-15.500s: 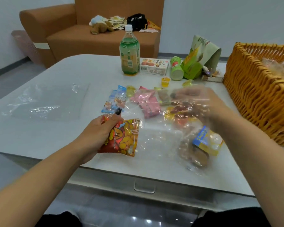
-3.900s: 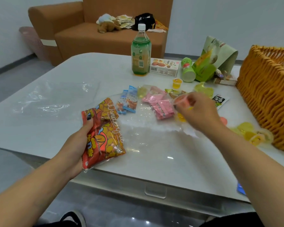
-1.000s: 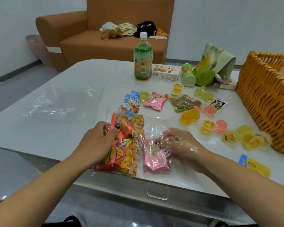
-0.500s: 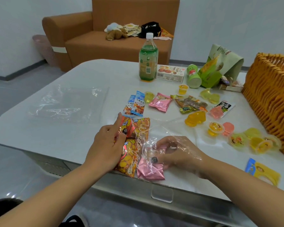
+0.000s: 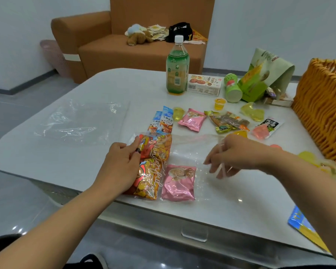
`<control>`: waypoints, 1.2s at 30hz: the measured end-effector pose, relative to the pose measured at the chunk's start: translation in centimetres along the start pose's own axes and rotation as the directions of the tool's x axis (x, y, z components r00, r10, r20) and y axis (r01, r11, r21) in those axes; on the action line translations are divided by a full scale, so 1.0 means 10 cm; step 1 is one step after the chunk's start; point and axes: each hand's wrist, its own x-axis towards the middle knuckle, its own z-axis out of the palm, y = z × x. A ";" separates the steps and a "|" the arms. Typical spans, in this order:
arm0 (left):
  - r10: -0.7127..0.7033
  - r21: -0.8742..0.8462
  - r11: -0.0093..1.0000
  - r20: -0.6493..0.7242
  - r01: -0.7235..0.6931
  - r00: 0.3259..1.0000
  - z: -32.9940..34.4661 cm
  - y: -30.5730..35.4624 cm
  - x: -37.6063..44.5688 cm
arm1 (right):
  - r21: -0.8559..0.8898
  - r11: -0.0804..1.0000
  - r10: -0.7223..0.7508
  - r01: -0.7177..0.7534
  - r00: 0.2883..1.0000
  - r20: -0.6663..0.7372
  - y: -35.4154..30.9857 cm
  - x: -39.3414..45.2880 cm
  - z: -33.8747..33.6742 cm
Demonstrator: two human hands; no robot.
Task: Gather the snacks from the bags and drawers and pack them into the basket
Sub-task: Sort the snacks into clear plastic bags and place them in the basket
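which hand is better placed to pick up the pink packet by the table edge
Probably the right hand: it hovers open just right of the pink packet, while the left hand rests on the orange snack bag.

The desk (image 5: 70, 152) is smooth, glossy white. On it lie a crinkled clear plastic bag (image 5: 198, 150), a shiny pink foil packet (image 5: 177, 184) and a glossy orange snack packet (image 5: 153, 167). At right stands a rough woven wicker basket (image 5: 322, 113); far off, a matt cloth sofa (image 5: 124, 53).
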 end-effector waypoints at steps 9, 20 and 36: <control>0.038 -0.058 0.997 -0.237 -0.053 0.971 -0.14 0.40 0.15 | 0.043 0.999 0.022 0.011 0.729 -0.684 0.10 0.73 -0.20; -0.075 -0.150 0.987 -0.106 0.059 0.992 0.08 0.78 0.95 | -0.123 0.954 0.155 -0.273 0.801 -0.578 -0.03 1.46 -0.16; -0.214 0.043 0.975 -0.085 0.218 0.973 0.48 0.72 1.42 | -0.097 0.991 0.037 -0.090 0.892 -0.450 -0.04 1.64 -0.30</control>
